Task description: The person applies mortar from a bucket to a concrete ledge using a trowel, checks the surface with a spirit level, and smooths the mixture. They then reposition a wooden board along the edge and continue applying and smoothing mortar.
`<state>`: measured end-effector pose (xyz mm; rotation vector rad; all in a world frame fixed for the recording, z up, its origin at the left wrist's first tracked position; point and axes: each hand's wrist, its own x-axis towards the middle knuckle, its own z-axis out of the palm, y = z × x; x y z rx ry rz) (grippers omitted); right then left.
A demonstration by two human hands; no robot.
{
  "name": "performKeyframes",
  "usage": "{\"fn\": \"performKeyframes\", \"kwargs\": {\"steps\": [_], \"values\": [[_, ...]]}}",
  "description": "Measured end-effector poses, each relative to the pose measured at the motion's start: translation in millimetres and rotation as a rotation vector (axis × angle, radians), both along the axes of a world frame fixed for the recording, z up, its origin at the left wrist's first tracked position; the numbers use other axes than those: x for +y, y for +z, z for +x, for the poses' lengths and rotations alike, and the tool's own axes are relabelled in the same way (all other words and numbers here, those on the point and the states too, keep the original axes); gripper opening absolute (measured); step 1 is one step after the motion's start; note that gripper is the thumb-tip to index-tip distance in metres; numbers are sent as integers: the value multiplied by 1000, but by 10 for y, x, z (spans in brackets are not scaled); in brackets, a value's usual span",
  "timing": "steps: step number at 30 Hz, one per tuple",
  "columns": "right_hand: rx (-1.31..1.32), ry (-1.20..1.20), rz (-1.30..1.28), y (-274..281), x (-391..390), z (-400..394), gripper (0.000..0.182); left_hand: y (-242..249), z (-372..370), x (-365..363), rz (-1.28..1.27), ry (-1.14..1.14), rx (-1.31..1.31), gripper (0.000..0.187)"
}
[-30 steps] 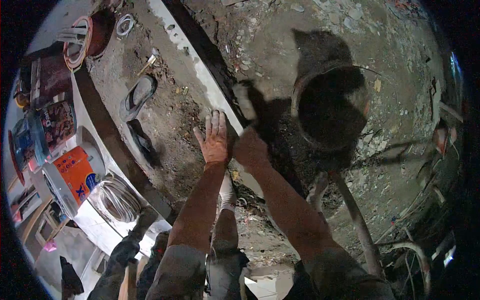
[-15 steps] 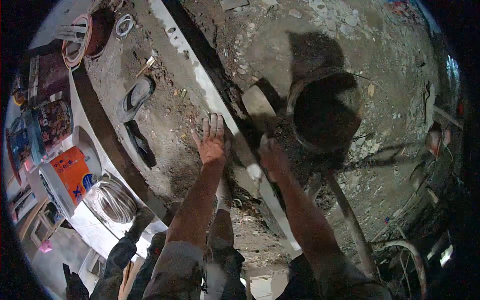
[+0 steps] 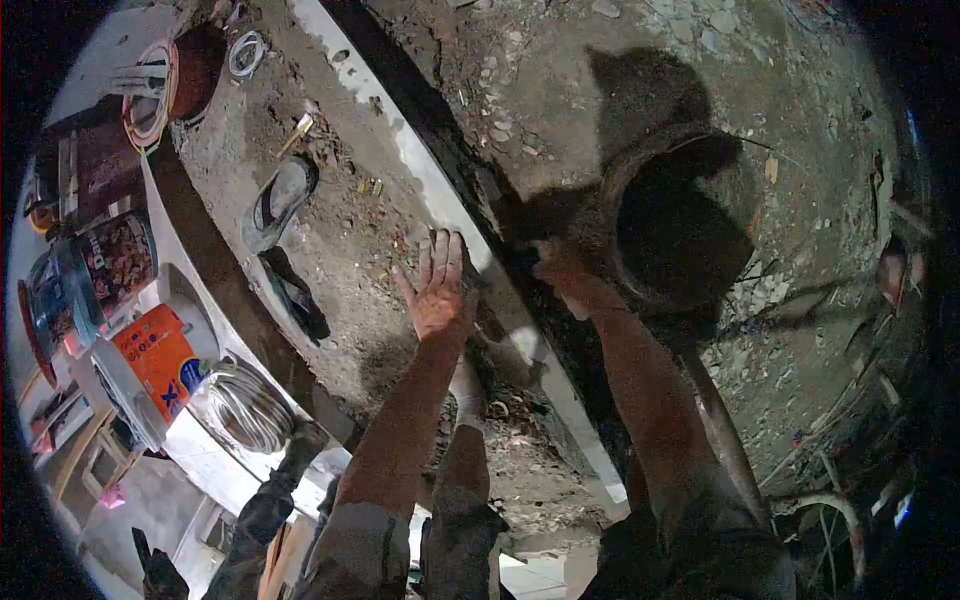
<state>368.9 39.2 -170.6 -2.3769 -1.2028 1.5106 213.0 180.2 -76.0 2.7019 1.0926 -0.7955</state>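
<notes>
We've got the long pale strip point(image 3: 432, 182) running diagonally from upper left to lower right of centre; dark round container point(image 3: 682, 232) sits right of centre; our left hand point(image 3: 440, 298) is open, fingers spread at the strip's left edge; our right hand point(image 3: 572, 278) is curled, between strip and container; we can't tell what it grips; sandal point(image 3: 279, 206) lies left of centre.

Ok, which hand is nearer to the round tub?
Right. The right hand is close beside the round tub; the left hand is farther off, fingers spread, at the far side of the long pale strip.
</notes>
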Motion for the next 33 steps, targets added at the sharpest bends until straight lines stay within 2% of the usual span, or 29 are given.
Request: {"fn": "performKeyframes", "kwargs": {"steps": [1,3,5,7,9,12,13,15,17,18,20,21,23,26,27,29,30,32,33], "values": [[112,-278,-1,-82,71,20,60,-3,17,17,4,-5,-2,76],[235,-556,-5,-426,47,20,64,83,43,15,-73,28,51,79],[339,-617,9,-557,90,74,65,37,26,9,-60,32,-8,78],[424,-578,28,-577,179,114,66,-24,11,3,-55,45,-67,78],[528,-537,43,-551,218,139,68,-59,-10,-7,72,-66,40,76],[744,-608,74,-431,209,157,69,5,18,5,-16,3,-19,73],[628,-558,26,3,317,280,51,-25,3,-4,-44,42,-102,73],[509,-509,-19,520,551,466,35,-36,9,-11,-42,39,-109,73],[388,178,-230,697,715,586,38,-23,-17,-16,-43,22,-73,75],[380,180,-228,720,637,566,38,-4,-1,-10,-40,24,-80,75],[324,87,-45,854,351,426,39,14,45,-13,-37,47,-18,77],[315,94,-47,986,258,360,39,-83,-26,-26,30,-12,-30,79],[52,-100,-63,1295,171,230,33,-40,-14,-38,4,1,-29,79],[152,-45,-84,1560,429,531,32,-4,8,4,35,-22,14,79],[-37,246,422,1202,325,597,32,-6,4,2,75,-55,53,80],[126,70,491,1008,583,766,29,-66,-29,0,62,-19,13,76],[462,-387,24,1187,978,805,26,-94,-47,-2,49,11,-26,74],[249,-125,11,803,1385,836,23,-76,-61,-7,52,-10,7,74],[252,-127,5,715,1431,808,23,-30,-39,-3,60,-33,30,74]]}}
